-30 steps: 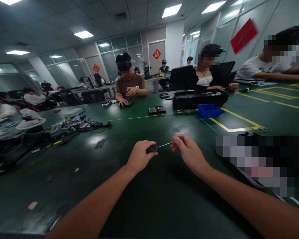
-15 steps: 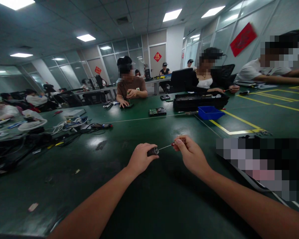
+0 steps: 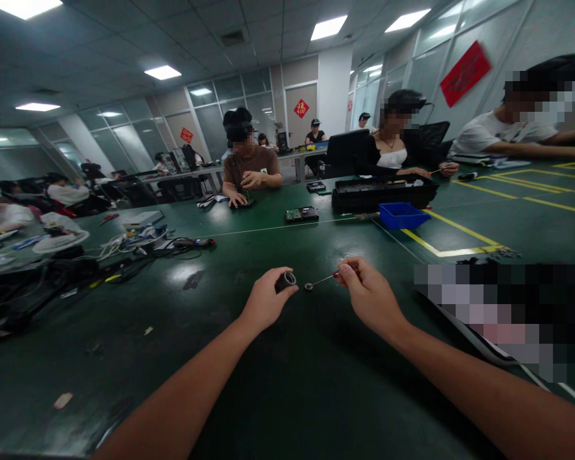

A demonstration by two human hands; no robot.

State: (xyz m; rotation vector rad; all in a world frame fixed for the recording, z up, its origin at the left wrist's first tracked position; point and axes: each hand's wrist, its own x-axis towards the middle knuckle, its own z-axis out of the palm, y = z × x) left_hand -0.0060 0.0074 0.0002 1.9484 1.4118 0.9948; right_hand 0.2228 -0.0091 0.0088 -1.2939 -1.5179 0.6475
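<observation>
Between thumb and fingers, my left hand (image 3: 267, 299) holds a short black cylinder (image 3: 286, 282) whose round, metal-rimmed end faces right. My right hand (image 3: 367, 291) pinches the red handle of a thin screwdriver (image 3: 324, 279), its shaft pointing left. At the shaft's tip is a small round metal part (image 3: 308, 287), just right of the cylinder and apart from it. Whether this part rests on the table or hangs on the tip I cannot tell.
On the green table (image 3: 278, 396) are a blue tray (image 3: 403, 216), a long black housing (image 3: 382, 193) and a circuit board (image 3: 301, 214) ahead. Tangled cables (image 3: 138, 252) lie left. Several people sit beyond; a blurred-out object lies right.
The small round metal part has come away from the cylinder's end and now sits at the screwdriver tip. My left hand has shifted slightly left, tilting the cylinder's end up.
</observation>
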